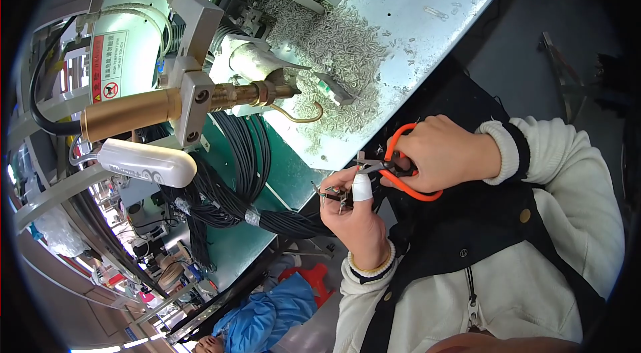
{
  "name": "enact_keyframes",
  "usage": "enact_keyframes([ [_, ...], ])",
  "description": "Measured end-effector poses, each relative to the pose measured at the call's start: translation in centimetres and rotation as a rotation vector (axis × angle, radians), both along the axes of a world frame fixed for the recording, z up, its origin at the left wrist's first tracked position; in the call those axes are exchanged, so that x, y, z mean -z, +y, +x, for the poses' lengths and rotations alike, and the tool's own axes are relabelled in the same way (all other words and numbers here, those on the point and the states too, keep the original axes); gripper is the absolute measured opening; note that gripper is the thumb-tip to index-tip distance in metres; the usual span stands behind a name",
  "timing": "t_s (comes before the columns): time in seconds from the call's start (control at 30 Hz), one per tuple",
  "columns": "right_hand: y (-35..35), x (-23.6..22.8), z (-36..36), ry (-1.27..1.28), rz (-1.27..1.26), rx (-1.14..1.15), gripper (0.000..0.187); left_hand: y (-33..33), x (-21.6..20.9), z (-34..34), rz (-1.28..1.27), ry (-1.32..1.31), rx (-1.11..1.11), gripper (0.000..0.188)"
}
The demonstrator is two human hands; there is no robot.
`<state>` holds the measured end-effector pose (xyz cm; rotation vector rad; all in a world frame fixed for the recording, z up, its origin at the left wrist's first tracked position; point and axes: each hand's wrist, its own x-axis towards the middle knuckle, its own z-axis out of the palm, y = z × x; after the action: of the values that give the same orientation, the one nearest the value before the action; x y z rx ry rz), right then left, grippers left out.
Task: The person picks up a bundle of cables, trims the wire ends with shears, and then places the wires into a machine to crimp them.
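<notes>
My right hand [461,153] is closed around the orange handles of a pair of scissors [408,187]. Their short grey blades point left, toward the thumb of my left hand [364,225]. White tape wraps that thumb. Pinched in my left fingers are several small dark parts with metal ends [339,197]; their exact kind is too small to make out. A small pale piece [361,157] sticks up beside the blades, and I cannot tell whether the blades touch it.
Small metal clippings [347,46] cover much of the white tabletop [427,26]. A brass-coloured soldering head [133,113] on a metal bracket reaches over it. Bundled black cables [227,199] lie on the green surface [264,246]. A person in blue [270,313] is at lower left.
</notes>
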<state>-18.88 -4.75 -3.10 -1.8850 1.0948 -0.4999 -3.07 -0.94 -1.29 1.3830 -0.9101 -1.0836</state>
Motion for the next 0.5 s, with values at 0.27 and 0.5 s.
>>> enact_keyframes([
  [0.27, -0.3, 1.7, 0.1, -0.199, 0.167, 0.011, 0.028, -2.1, -1.1, 0.8, 0.175, 0.077, 0.102, 0.007],
  [0.5, -2.5, -0.3, -0.4, -0.584, 0.391, 0.319, 0.026, -8.1, 0.1, 2.2, 0.244, 0.411, 0.354, 0.007],
])
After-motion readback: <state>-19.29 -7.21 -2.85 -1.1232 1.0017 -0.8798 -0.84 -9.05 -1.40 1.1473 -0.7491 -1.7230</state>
